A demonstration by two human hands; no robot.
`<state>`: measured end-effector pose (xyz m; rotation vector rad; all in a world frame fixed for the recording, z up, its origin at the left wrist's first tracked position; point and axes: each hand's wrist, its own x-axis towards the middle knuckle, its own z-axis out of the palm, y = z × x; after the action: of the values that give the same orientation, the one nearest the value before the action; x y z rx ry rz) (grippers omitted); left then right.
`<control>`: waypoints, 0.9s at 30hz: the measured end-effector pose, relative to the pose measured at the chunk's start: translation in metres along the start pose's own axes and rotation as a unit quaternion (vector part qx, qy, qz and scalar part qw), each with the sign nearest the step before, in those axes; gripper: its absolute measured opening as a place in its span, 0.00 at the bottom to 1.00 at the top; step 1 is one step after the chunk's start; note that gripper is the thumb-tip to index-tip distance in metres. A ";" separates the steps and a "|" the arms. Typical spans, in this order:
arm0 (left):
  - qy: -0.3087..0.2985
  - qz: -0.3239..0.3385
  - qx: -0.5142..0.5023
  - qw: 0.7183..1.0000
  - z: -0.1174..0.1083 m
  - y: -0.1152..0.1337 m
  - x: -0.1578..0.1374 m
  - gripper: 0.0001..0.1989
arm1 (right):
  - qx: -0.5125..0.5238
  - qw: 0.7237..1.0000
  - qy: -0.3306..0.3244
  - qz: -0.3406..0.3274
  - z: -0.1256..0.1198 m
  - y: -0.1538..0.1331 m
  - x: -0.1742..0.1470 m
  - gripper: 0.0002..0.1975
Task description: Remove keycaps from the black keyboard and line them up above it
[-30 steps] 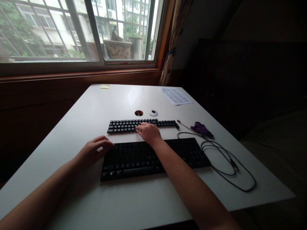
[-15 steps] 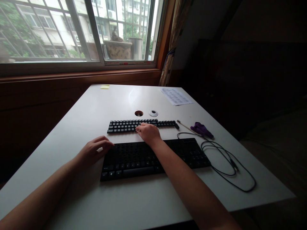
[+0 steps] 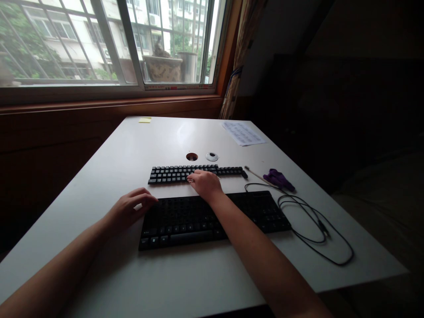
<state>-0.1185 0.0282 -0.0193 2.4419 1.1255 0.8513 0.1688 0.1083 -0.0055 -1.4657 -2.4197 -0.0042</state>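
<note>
A black keyboard (image 3: 192, 236) lies on the white table, with many keycaps off its upper rows and the bottom rows still bearing keys. My left hand (image 3: 134, 204) has its fingertips pinched at the upper left corner of this keyboard. Beyond it, loose black keycaps (image 3: 168, 174) stand in rows. My right hand (image 3: 206, 183) is closed over the front of these rows, around a small thin metal tool (image 3: 190, 180) that glints at the fingertips. The tool's exact kind is hidden by the hand, and my right forearm covers part of the keyboard.
The keyboard's cable (image 3: 308, 238) lies in loops on the right. A purple cloth (image 3: 279, 179) and a thin brush (image 3: 256, 174) lie near it. Farther back are a round cable hole (image 3: 191, 157), its cover (image 3: 212, 157), printed paper (image 3: 244, 133) and a yellow sticky note (image 3: 145, 119).
</note>
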 end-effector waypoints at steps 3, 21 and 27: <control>-0.003 0.003 -0.001 1.000 -0.001 0.002 0.001 0.09 | 0.019 1.000 0.014 0.014 0.000 0.001 0.000 0.11; -0.001 0.012 0.003 1.000 0.001 -0.001 0.000 0.08 | 0.173 0.968 0.182 -0.018 -0.028 0.009 -0.006 0.21; 0.006 0.010 0.003 1.000 0.000 -0.001 0.001 0.08 | 0.186 0.958 0.218 0.016 -0.061 0.015 -0.010 0.26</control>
<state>-0.1186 0.0294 -0.0201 2.4601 1.1116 0.8696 0.2021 0.0975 0.0479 -1.1843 -1.9161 0.1158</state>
